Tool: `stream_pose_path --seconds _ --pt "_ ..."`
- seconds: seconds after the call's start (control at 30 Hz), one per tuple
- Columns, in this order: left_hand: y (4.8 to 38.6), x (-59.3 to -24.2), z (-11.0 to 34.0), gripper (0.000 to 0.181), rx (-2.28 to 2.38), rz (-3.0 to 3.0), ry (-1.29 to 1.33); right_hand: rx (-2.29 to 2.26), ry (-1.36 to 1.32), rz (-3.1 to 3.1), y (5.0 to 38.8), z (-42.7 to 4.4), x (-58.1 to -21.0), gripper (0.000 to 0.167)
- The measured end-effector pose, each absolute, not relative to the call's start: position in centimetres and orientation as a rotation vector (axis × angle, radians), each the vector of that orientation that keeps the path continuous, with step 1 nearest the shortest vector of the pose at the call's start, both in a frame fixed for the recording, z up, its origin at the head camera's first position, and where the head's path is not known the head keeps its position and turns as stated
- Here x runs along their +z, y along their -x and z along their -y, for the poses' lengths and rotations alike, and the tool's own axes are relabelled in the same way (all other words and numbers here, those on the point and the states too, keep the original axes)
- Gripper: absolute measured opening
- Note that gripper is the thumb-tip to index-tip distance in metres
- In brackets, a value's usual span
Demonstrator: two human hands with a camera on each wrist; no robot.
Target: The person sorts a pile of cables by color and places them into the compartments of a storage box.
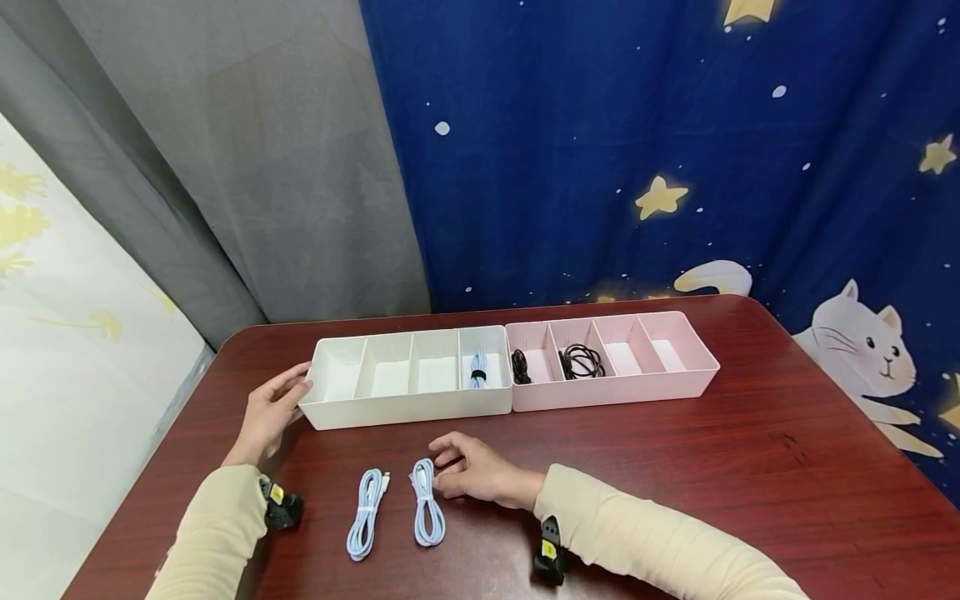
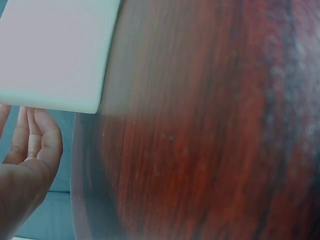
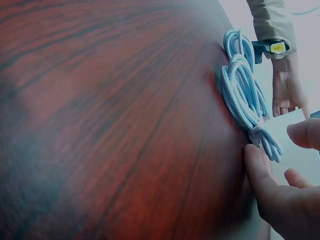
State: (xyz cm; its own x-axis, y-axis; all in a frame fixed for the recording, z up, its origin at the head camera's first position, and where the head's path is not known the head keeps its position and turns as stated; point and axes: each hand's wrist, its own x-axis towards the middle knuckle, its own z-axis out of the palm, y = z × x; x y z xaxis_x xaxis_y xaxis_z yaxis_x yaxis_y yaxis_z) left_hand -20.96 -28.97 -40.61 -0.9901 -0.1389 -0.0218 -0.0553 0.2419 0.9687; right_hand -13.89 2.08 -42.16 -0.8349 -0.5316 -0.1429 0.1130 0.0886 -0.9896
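Note:
My left hand (image 1: 268, 412) touches the left end of a white divided box (image 1: 408, 410) with its fingertips; in the left wrist view, its fingers (image 2: 49, 142) reach up to the box's end. On the table in front lie two light-blue coiled charging cables, a left one (image 1: 367, 510) and a right one (image 1: 425, 498). Beside the right coil is my right hand (image 1: 483, 472), fingers loosely bent and parted. The right wrist view shows thumb and fingers apart around the near end of a coil (image 3: 245, 95), not pinching it. A third blue cable (image 1: 478, 379), with a black tie, sits in the white box's rightmost compartment.
A pink divided box (image 1: 615, 390) stands end to end with the white one. Its two left compartments hold black cables, a small bundle (image 1: 519, 367) and a looser coil (image 1: 567, 367). The dark red table (image 1: 750, 467) backs onto grey and blue curtains (image 1: 562, 167).

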Motion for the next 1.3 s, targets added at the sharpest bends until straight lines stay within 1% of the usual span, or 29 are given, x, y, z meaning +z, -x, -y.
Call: stream_pose_path --seconds 0.6,0.8,1.13,1.3 --pt "20.91 -40.42 28.57 0.049 -1.882 2.408 -0.184 -1.831 0.351 -1.841 14.35 -1.53 -42.42 0.041" --pt "20.92 -40.48 28.6 0.048 -1.885 2.406 -0.197 -1.811 0.371 -1.853 14.56 -1.45 -42.57 0.04" --pt "20.98 -40.56 28.67 0.048 -1.896 2.4 -0.211 -1.761 0.415 -1.866 14.66 -1.49 -42.24 0.043" --pt "20.95 -40.57 28.8 0.049 -1.899 2.401 -0.228 -1.743 0.426 -1.885 14.74 -1.4 -42.35 0.041"
